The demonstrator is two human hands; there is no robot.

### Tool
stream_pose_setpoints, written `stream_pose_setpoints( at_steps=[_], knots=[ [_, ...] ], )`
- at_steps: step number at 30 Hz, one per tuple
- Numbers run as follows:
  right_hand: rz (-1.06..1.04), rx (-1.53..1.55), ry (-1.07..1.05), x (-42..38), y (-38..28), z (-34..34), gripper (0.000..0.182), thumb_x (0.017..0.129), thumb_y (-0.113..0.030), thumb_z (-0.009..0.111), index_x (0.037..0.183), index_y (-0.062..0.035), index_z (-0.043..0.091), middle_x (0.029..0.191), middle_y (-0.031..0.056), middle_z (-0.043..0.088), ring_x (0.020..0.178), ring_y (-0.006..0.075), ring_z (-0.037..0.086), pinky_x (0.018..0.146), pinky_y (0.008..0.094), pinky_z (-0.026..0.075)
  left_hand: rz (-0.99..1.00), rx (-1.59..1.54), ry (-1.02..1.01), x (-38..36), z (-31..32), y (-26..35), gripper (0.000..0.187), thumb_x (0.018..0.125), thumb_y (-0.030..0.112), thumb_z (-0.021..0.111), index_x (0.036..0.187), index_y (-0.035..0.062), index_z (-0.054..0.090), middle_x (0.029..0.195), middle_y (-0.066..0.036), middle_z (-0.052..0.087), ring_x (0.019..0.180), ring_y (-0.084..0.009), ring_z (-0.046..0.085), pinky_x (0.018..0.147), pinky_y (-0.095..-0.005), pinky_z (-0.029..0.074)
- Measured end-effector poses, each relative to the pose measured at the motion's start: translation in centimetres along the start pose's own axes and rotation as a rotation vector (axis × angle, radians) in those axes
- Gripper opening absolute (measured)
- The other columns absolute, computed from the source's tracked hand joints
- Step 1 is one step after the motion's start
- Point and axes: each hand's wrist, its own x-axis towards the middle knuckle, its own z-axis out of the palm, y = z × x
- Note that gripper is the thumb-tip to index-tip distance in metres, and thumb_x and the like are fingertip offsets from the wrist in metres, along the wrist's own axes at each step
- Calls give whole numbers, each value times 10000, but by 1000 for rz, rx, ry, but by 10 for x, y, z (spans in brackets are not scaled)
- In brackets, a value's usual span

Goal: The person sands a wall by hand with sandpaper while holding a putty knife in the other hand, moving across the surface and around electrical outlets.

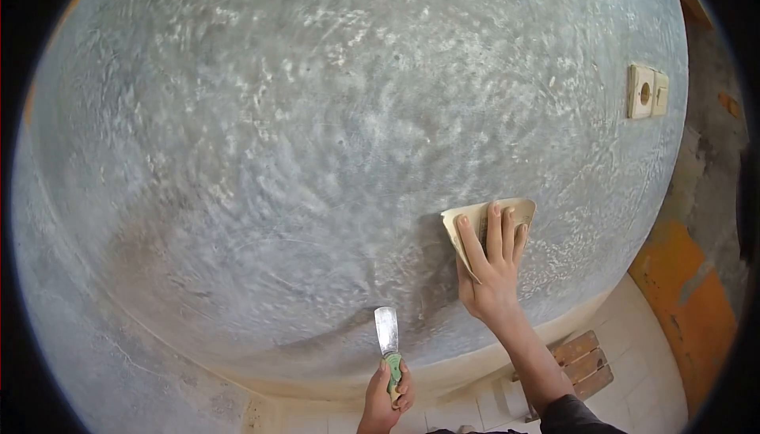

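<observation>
My right hand (492, 264) presses a sheet of sandpaper (522, 211) flat to the grey wall (317, 141), fingers spread over its pale printed back. One corner of the sheet curls up beside the thumb. Lower down, my left hand (385, 398) is wrapped round the green handle of a putty knife (386, 331). Its metal blade points upward, close in front of the wall. The wall has a glossy, uneven painted surface with duller patches toward the lower left.
A wall socket and switch (647, 92) sit at the upper right. Below stand a slatted wooden stool (584, 364) and a pale tiled floor (645, 355). Orange paint (673, 276) covers part of the surface at the right. Another grey wall (95, 339) meets this one at the left.
</observation>
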Motion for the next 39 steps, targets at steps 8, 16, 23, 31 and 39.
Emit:
stream_pose_setpoints(
  at_steps=[8, 16, 23, 31, 39],
  knots=[
    [-59, 77, -292, -110, -10, 61, 687, 692, -131, 632, 1359, -226, 499, 1405, 251, 346, 1262, 497, 307, 969, 722, 185, 142, -175, -11, -15, -8, -3, 403, 1000, 458, 307, 983, 90, 469, 627, -12, 408, 451, -117, 382, 408, -272, 314],
    [-70, 0, 47, 4, -48, 35, 621, 736, -128, 586, 1351, -159, 505, 1462, 268, 273, 1339, 518, 192, 994, 725, 123, 79, -111, 19, -24, -23, 22, 409, 988, 486, 306, 966, 111, 469, 613, 6, 406, 440, -105, 355, 402, -264, 295],
    [109, 86, -195, -119, -115, 98, 584, 783, -77, 551, 1362, -83, 474, 1466, 326, 214, 1363, 537, 118, 1033, 701, 66, 49, -66, -8, -46, -80, 72, 399, 986, 476, 324, 965, 106, 474, 615, 7, 405, 461, -110, 375, 417, -260, 305],
    [132, 5, 56, -25, -184, 94, 521, 850, -115, 544, 1360, -49, 462, 1467, 340, 190, 1362, 544, 109, 1068, 655, 81, 35, 18, -18, -71, -151, 136, 397, 991, 464, 314, 968, 101, 473, 609, 2, 410, 468, -116, 389, 423, -266, 310],
    [265, 5, 0, -66, -236, 118, 530, 876, -72, 518, 1392, -39, 401, 1475, 324, 194, 1359, 520, 167, 1076, 623, 132, 35, 93, -34, -81, -207, 165, 408, 992, 457, 322, 972, 82, 480, 606, -2, 410, 461, -124, 402, 410, -279, 327]
  ],
)
